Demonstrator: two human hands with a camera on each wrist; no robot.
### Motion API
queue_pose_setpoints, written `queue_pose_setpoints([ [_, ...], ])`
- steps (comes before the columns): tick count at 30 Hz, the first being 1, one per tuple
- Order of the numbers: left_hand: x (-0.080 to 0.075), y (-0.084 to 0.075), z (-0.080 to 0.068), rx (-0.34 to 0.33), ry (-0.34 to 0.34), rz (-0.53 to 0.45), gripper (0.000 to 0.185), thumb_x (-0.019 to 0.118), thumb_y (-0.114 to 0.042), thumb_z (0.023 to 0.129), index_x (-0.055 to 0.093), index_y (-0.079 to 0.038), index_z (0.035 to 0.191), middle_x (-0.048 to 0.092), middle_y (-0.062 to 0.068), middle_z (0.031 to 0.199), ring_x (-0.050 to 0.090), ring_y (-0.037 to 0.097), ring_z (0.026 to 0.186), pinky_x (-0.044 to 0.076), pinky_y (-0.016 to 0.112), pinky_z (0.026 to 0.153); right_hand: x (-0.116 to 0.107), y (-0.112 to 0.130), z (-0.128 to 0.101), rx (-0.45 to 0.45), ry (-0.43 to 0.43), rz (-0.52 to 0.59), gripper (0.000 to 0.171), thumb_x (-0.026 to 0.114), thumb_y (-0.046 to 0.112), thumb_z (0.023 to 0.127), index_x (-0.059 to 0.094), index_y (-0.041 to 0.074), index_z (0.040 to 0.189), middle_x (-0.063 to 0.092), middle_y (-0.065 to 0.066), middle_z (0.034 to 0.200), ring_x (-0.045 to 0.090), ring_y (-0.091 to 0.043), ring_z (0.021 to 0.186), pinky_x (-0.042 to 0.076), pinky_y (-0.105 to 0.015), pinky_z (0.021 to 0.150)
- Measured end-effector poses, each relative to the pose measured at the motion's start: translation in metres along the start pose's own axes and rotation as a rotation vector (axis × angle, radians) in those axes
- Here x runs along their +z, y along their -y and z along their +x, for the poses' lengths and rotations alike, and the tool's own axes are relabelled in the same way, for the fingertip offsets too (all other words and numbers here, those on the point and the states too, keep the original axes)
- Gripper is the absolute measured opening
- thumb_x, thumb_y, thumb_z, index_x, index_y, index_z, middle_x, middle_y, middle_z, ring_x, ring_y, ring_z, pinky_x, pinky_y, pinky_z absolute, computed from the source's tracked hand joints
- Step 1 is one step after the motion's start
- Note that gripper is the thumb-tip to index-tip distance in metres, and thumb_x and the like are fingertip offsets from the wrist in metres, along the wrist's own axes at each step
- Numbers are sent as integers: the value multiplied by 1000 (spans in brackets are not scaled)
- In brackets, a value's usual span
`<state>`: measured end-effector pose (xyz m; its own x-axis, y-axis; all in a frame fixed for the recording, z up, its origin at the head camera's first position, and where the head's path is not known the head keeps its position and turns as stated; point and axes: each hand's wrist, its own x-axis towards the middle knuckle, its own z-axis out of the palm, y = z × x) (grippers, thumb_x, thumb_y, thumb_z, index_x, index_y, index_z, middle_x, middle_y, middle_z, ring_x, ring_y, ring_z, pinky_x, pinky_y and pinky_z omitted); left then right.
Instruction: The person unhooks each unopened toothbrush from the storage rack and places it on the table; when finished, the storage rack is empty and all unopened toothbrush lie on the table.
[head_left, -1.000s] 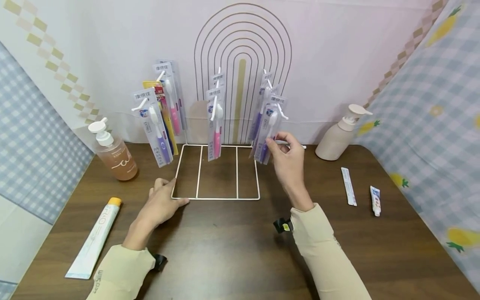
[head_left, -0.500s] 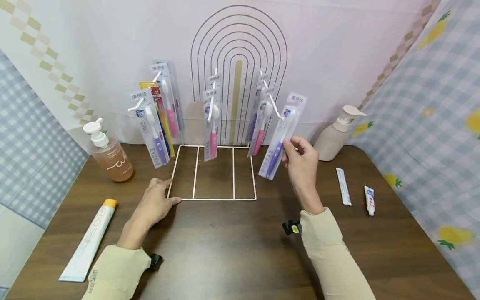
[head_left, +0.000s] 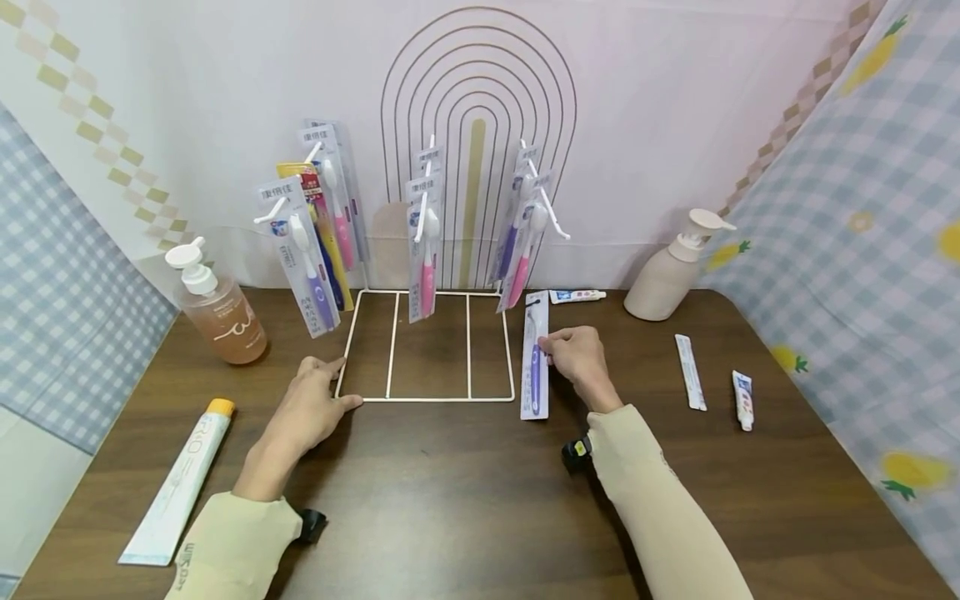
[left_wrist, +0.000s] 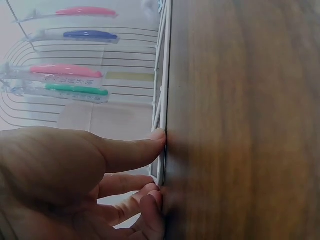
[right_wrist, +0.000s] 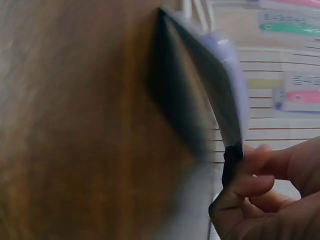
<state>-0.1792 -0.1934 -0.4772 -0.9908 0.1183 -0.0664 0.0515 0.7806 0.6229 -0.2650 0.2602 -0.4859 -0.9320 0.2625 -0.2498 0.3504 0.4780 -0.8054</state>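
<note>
Just right of the wire rack's base [head_left: 427,398], the packaged purple toothbrush [head_left: 534,358] lies long axis near-to-far, its right edge pinched by the right hand [head_left: 576,358]; left hand [head_left: 315,407] fingers rest spread at the rack's near-left corner.

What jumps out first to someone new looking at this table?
A white wire rack stands mid-table, packaged toothbrushes hanging from its hooks. The right hand pinches a purple toothbrush pack beside the rack's right edge, while the left hand rests on the rack's front left corner.
</note>
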Motion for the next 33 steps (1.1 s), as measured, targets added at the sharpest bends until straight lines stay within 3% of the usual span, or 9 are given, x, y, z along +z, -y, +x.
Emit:
queue_pose_setpoints([
  [5,-2,-2,-1,5,-4,-8,84,86,-27,103,47,7,169,55,27,141,62,39,116,54,59,106,4,1,-2,24,31,-25,17,83,24,104,90,8,104,78,-2,83,70,-16,77,50,-32,61],
  [9,-4,-6,-3,-5,-4,-13,84,85,-27,104,46,7,170,54,28,142,63,40,120,54,61,109,0,31,-36,30,30,-5,21,78,18,106,87,0,101,73,-1,76,64,-14,72,49,-30,62],
  [13,-6,-10,-6,-5,-6,-16,83,85,-25,104,47,8,169,55,28,141,62,40,119,54,62,109,-4,44,-58,-6,34,90,20,80,14,104,85,-3,95,68,2,67,57,-7,62,46,-24,59],
  [17,-6,-10,-7,2,-2,-17,83,85,-25,104,47,8,169,55,27,138,61,38,116,54,60,106,-4,55,-76,11,3,133,15,80,5,102,85,-9,101,69,4,64,60,-4,58,48,-18,55],
  [24,-1,-2,-1,0,-2,-5,84,86,-28,103,47,6,170,56,26,140,62,38,118,54,60,108,-2,53,-77,-9,-13,138,17,79,-1,100,84,-14,108,69,5,63,61,-2,58,50,-15,54],
  [33,0,0,-1,-4,7,-15,85,85,-29,104,46,7,170,55,28,142,62,36,114,55,59,105,-4,56,-79,-29,-1,53,19,76,5,103,84,-11,109,71,2,68,61,-3,60,52,-15,56],
])
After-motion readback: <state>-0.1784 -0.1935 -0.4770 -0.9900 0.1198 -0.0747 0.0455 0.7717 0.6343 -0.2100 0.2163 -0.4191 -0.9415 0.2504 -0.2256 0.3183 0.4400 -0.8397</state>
